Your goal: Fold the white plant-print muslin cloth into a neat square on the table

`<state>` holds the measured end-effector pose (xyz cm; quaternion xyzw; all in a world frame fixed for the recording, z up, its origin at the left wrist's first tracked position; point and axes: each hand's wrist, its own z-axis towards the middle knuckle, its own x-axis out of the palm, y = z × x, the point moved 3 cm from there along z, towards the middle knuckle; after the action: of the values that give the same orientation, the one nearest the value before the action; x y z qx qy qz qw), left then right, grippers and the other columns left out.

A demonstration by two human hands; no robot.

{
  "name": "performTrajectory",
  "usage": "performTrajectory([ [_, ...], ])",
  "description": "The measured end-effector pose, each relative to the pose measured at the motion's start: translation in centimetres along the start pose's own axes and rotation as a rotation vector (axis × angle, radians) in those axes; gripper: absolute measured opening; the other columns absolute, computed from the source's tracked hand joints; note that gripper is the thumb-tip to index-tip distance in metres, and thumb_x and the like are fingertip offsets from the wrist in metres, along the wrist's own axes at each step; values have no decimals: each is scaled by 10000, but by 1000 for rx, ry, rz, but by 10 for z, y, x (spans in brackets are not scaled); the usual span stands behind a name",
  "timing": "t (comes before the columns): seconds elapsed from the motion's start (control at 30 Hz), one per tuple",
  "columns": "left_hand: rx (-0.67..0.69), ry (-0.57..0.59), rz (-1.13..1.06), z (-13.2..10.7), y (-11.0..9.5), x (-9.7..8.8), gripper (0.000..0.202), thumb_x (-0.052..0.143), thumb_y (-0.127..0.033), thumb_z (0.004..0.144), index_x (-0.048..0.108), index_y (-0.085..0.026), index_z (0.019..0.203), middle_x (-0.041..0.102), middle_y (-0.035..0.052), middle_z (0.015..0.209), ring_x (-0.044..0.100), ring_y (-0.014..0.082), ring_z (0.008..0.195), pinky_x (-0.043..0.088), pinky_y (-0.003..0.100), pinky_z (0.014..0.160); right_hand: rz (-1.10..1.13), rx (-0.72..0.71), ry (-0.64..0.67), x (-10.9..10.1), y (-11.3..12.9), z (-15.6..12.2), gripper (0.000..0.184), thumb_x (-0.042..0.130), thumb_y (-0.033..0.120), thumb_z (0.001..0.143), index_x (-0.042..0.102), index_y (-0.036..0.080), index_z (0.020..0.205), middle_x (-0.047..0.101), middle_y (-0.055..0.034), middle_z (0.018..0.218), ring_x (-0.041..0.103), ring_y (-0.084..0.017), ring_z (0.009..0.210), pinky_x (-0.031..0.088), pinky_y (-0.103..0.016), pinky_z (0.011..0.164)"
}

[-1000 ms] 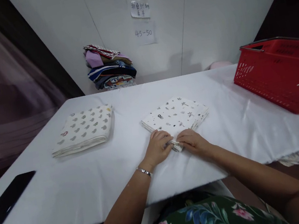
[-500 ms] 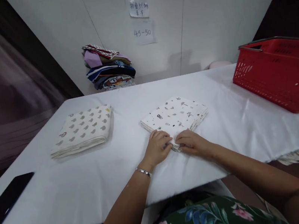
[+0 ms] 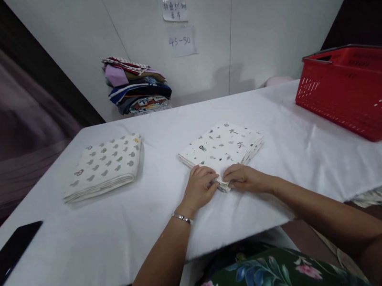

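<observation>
A folded white cloth [image 3: 222, 143] with small dark plant prints lies on the table, turned so one corner points toward me. My left hand [image 3: 201, 186] is closed on the left side of that near corner, a bracelet on its wrist. From the right, my right hand [image 3: 245, 178] pinches the same corner, its thumb and fingers at the layered edges. The fingertips of both hands are close together, and the corner's tip shows between them. Farther left lies a second folded cloth [image 3: 105, 164], white with grey printed shapes, touched by neither hand.
A red plastic basket [image 3: 353, 93] stands at the right of the white-covered table [image 3: 149, 246]. At the left edge lies a black phone-like slab [image 3: 8, 259]. Behind the table's far edge rises a stack of folded fabrics [image 3: 138, 86], by a wall with paper notes [image 3: 180, 40].
Both hands stay at the cloth's near corner, with only slight finger movement. The whole view has shifted a little; the cloths and basket have not visibly moved on the table.
</observation>
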<state>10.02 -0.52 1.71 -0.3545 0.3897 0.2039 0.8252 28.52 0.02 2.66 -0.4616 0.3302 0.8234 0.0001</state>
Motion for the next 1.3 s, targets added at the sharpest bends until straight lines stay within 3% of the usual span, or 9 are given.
performTrajectory([
  [0.5, 8, 5, 6, 1, 0, 0, 173, 576, -246, 784, 632, -231, 946, 615, 20, 995, 533, 164, 977, 271, 418, 1029, -172, -55, -85, 7, 5, 2, 163, 505, 280, 876, 608, 192, 966, 641, -90, 958, 580, -185, 885, 441, -336, 794],
  [0.73, 7, 5, 11, 1, -2, -1, 179, 571, -244, 784, 634, -241, 952, 616, 17, 997, 537, 165, 968, 284, 426, 1016, -248, -77, -115, 9, 5, -1, 160, 448, 208, 891, 568, 166, 989, 620, -108, 953, 547, -196, 883, 441, -342, 758],
  [1.0, 38, -25, -43, 1, -1, -3, 191, 547, -241, 797, 625, -224, 970, 612, 31, 1013, 530, 169, 990, 353, 395, 972, -275, -107, -39, 10, 10, -5, 163, 427, 207, 899, 558, 151, 978, 609, -116, 957, 526, -198, 882, 433, -360, 773],
  [1.17, -36, -92, -7, 0, 9, -6, 196, 510, -187, 801, 633, -218, 952, 621, 34, 1024, 519, 182, 1031, 358, 406, 971, -247, -91, 23, 7, 14, -6, 190, 485, 228, 858, 547, 150, 1020, 591, -117, 1001, 520, -202, 931, 428, -366, 811],
  [1.3, -131, -165, 60, -2, 22, -8, 240, 467, -144, 812, 638, -223, 960, 634, 29, 1049, 499, 186, 1082, 347, 412, 981, -284, -121, -33, 12, 13, -8, 206, 487, 223, 850, 530, 162, 1043, 589, -114, 1007, 522, -207, 936, 437, -376, 807],
])
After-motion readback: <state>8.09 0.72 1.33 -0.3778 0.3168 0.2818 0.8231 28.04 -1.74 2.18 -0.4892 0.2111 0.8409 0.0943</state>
